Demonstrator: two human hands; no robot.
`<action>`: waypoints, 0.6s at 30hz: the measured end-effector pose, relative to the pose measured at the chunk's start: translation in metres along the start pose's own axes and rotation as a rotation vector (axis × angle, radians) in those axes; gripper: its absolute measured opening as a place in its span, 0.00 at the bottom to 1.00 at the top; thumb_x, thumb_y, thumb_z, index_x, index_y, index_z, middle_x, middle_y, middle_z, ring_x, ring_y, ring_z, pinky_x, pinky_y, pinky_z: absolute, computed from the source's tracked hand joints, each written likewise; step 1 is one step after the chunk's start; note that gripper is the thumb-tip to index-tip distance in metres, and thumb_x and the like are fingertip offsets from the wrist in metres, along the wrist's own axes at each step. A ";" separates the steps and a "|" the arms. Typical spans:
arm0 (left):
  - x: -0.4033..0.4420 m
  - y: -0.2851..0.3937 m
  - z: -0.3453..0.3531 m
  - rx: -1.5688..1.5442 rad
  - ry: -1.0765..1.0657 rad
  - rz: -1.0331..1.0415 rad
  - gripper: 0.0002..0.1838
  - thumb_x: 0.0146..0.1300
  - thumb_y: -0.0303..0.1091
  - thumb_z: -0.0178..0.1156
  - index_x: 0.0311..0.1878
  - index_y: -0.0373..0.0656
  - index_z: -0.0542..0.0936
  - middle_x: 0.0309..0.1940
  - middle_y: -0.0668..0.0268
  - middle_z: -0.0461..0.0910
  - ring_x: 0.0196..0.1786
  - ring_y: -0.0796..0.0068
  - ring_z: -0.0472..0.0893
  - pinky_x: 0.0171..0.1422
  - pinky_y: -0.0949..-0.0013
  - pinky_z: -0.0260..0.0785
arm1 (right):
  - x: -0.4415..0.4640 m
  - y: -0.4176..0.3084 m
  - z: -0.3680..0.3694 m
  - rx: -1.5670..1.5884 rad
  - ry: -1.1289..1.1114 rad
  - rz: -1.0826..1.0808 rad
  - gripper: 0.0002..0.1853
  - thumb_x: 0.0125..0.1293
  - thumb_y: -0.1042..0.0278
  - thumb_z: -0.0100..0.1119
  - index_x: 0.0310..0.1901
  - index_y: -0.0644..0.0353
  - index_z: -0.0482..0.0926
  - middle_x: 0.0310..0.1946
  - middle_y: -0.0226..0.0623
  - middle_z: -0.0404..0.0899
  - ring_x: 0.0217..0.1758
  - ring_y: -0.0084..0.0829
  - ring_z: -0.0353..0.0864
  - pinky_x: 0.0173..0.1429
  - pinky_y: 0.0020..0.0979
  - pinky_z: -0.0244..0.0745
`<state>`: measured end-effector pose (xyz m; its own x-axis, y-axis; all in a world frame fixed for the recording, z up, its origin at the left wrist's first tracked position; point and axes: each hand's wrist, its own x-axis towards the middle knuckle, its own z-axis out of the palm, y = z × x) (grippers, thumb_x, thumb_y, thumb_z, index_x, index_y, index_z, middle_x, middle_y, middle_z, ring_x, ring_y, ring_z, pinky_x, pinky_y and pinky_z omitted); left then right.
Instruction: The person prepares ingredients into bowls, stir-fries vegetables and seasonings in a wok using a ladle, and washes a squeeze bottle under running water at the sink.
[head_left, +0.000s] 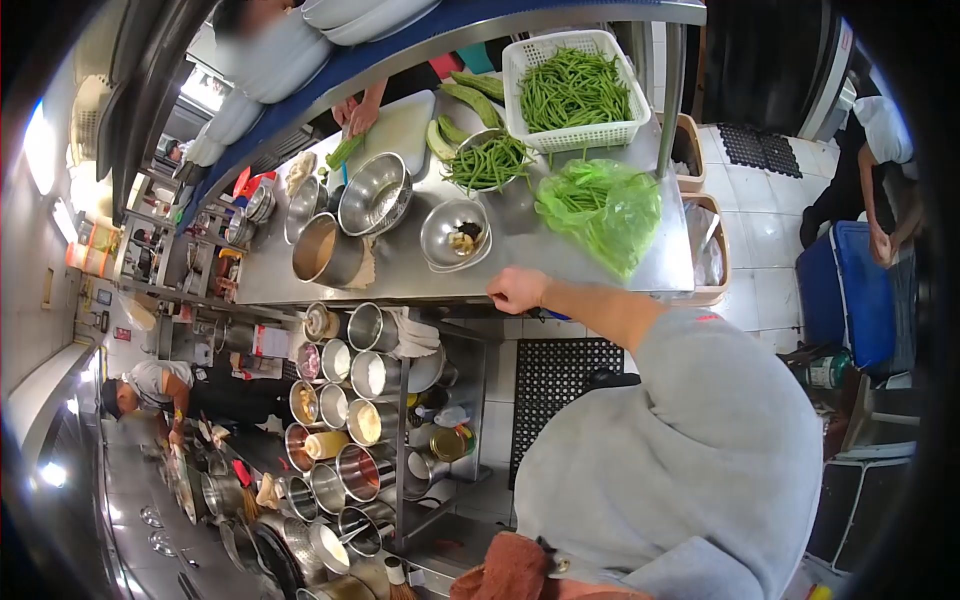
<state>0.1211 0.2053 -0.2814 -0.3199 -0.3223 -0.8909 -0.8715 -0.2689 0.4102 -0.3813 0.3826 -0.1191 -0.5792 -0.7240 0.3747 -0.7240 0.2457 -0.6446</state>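
Green beans whole, raw in basket; others bagged; right hand at bench near edge, fingers closed, seemingly empty; left unseen.

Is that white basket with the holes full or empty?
Pretty full: long green beans are heaped across the white basket, hiding its bottom.

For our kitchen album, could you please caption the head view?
Green beans in a white basket, metal container and green bag on a steel counter.
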 end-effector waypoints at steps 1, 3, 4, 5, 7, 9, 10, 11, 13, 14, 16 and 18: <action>0.001 -0.002 0.002 -0.004 -0.005 0.009 0.14 0.65 0.31 0.48 0.50 0.44 0.78 0.45 0.59 0.80 0.44 0.57 0.82 0.50 0.55 0.75 | 0.000 0.000 -0.001 -0.005 -0.005 0.002 0.05 0.51 0.68 0.55 0.24 0.60 0.75 0.24 0.42 0.78 0.28 0.47 0.77 0.34 0.43 0.74; 0.000 -0.005 0.004 -0.023 -0.011 0.018 0.14 0.65 0.31 0.48 0.50 0.44 0.78 0.45 0.59 0.80 0.44 0.57 0.82 0.50 0.56 0.75 | -0.001 0.000 -0.001 -0.014 -0.001 -0.005 0.05 0.51 0.69 0.55 0.25 0.60 0.76 0.24 0.42 0.78 0.27 0.47 0.77 0.34 0.43 0.74; 0.000 -0.007 0.006 -0.025 -0.015 0.025 0.14 0.65 0.31 0.48 0.50 0.44 0.78 0.44 0.59 0.80 0.44 0.57 0.82 0.50 0.56 0.75 | -0.001 0.000 -0.001 -0.020 -0.004 -0.008 0.05 0.51 0.69 0.55 0.25 0.60 0.76 0.24 0.42 0.78 0.27 0.47 0.77 0.34 0.43 0.74; 0.001 -0.010 0.005 -0.030 -0.016 0.029 0.14 0.65 0.31 0.48 0.50 0.44 0.77 0.44 0.60 0.80 0.44 0.57 0.82 0.50 0.56 0.75 | 0.002 0.000 -0.001 0.002 -0.024 0.008 0.05 0.51 0.68 0.55 0.25 0.60 0.76 0.25 0.42 0.79 0.29 0.47 0.77 0.35 0.42 0.74; 0.003 -0.015 0.004 -0.033 -0.020 0.044 0.13 0.65 0.31 0.48 0.51 0.44 0.77 0.44 0.60 0.80 0.44 0.58 0.82 0.50 0.56 0.75 | 0.006 -0.002 -0.001 0.020 -0.037 0.017 0.06 0.52 0.67 0.56 0.26 0.59 0.77 0.25 0.42 0.79 0.31 0.46 0.78 0.35 0.42 0.74; 0.006 -0.017 0.002 -0.035 -0.032 0.050 0.13 0.65 0.31 0.48 0.51 0.44 0.77 0.44 0.60 0.80 0.44 0.58 0.82 0.50 0.56 0.75 | 0.005 -0.020 -0.020 -0.085 0.131 0.085 0.05 0.52 0.68 0.58 0.30 0.58 0.79 0.27 0.42 0.79 0.36 0.45 0.78 0.40 0.41 0.74; 0.007 -0.017 -0.002 -0.024 -0.037 0.052 0.13 0.65 0.31 0.48 0.51 0.44 0.77 0.44 0.60 0.80 0.43 0.58 0.82 0.50 0.56 0.75 | 0.004 -0.024 -0.039 -0.128 0.331 0.077 0.06 0.52 0.69 0.58 0.33 0.57 0.80 0.29 0.42 0.79 0.37 0.45 0.79 0.41 0.41 0.75; 0.007 -0.019 -0.003 -0.023 -0.043 0.046 0.13 0.65 0.31 0.48 0.51 0.44 0.77 0.44 0.60 0.80 0.43 0.58 0.82 0.50 0.56 0.75 | 0.004 -0.023 -0.064 -0.174 0.528 0.069 0.08 0.53 0.71 0.59 0.36 0.57 0.81 0.32 0.42 0.79 0.37 0.45 0.79 0.42 0.41 0.76; 0.008 -0.022 -0.006 -0.033 -0.049 0.035 0.13 0.65 0.31 0.48 0.51 0.44 0.77 0.44 0.60 0.80 0.43 0.58 0.82 0.50 0.57 0.75 | -0.007 -0.017 -0.103 -0.303 0.875 0.232 0.10 0.52 0.72 0.60 0.38 0.58 0.81 0.36 0.42 0.78 0.43 0.44 0.78 0.48 0.41 0.74; 0.009 -0.023 -0.008 -0.042 -0.046 0.030 0.13 0.66 0.31 0.48 0.51 0.44 0.76 0.44 0.60 0.80 0.43 0.58 0.82 0.50 0.57 0.75 | -0.017 -0.001 -0.116 -0.440 0.828 0.294 0.12 0.52 0.73 0.59 0.40 0.60 0.80 0.37 0.43 0.77 0.44 0.45 0.77 0.51 0.40 0.73; 0.012 -0.024 -0.015 -0.044 -0.047 0.034 0.13 0.66 0.31 0.48 0.51 0.44 0.76 0.43 0.61 0.80 0.43 0.58 0.82 0.50 0.57 0.75 | -0.050 0.021 -0.120 -0.582 0.789 0.366 0.15 0.51 0.74 0.59 0.43 0.63 0.79 0.38 0.44 0.76 0.44 0.46 0.76 0.53 0.40 0.73; 0.017 -0.023 -0.023 -0.044 -0.050 0.040 0.13 0.66 0.31 0.48 0.51 0.44 0.76 0.43 0.61 0.80 0.43 0.59 0.82 0.50 0.57 0.75 | -0.077 0.033 -0.116 -0.751 0.192 0.456 0.13 0.52 0.75 0.59 0.41 0.64 0.80 0.41 0.46 0.78 0.49 0.48 0.76 0.57 0.40 0.71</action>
<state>0.1440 0.1852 -0.3018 -0.3732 -0.2884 -0.8818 -0.8408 -0.2967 0.4529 -0.4042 0.5210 -0.0918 -0.8742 -0.3491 0.3376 -0.4235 0.8882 -0.1782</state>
